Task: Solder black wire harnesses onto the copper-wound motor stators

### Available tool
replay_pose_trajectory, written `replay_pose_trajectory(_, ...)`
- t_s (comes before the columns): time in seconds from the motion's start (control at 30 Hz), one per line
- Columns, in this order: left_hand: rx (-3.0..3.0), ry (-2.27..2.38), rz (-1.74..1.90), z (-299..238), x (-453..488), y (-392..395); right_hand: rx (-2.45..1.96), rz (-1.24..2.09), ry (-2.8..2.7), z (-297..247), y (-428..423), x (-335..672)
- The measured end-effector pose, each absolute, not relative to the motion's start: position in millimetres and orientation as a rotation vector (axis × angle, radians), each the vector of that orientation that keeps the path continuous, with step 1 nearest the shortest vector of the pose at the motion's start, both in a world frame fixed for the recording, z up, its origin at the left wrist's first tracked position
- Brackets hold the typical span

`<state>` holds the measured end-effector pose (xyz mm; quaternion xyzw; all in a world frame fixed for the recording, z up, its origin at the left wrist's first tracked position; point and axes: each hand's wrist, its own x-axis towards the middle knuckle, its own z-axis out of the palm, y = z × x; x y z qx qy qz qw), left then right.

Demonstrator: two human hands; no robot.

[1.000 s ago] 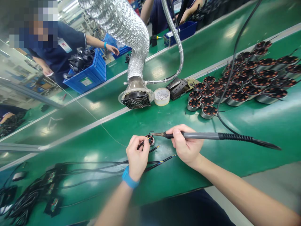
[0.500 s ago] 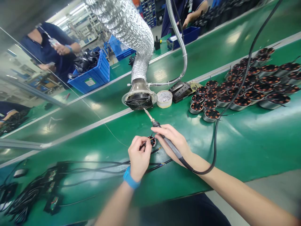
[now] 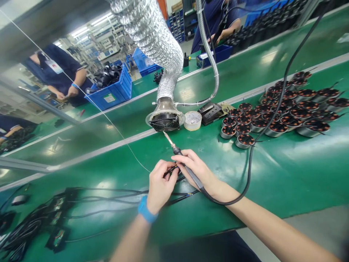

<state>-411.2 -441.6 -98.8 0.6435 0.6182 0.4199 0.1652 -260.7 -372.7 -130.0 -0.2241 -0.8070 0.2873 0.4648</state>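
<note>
Spotting a long green workbench (image 3: 275, 189) with a fume extractor hood (image 3: 165, 122) and rows of copper-wound motors (image 3: 280, 118) up ahead. Since a moment ago, the soldering iron (image 3: 188, 170) has swung off the work, its tip now aimed toward the hood, clenched in the right hand (image 3: 196, 173). The left hand (image 3: 160, 187) has its fingers (image 3: 169, 169) pinched around a small motor (image 3: 176, 168), mostly hidden, black wires (image 3: 109, 196) trailing off.

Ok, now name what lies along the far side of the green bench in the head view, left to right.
Fume extractor hood, pale tub of silvery scraps, black metal stand, rows of copper-wound motor stators
</note>
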Motion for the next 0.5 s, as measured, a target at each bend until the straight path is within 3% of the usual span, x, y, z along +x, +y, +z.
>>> replay_pose_trajectory(0.27,2.225,1.704,1.001,-100.7,-425.0,-440.7,-0.59,0.657,-2.014,-126.3,-376.3,-255.8)
replay_pose_trajectory(0.5,2.134,1.697,0.973,-103.9,-424.4,-436.9,-0.619,0.622,-2.189,-114.9,-376.6,-248.6)
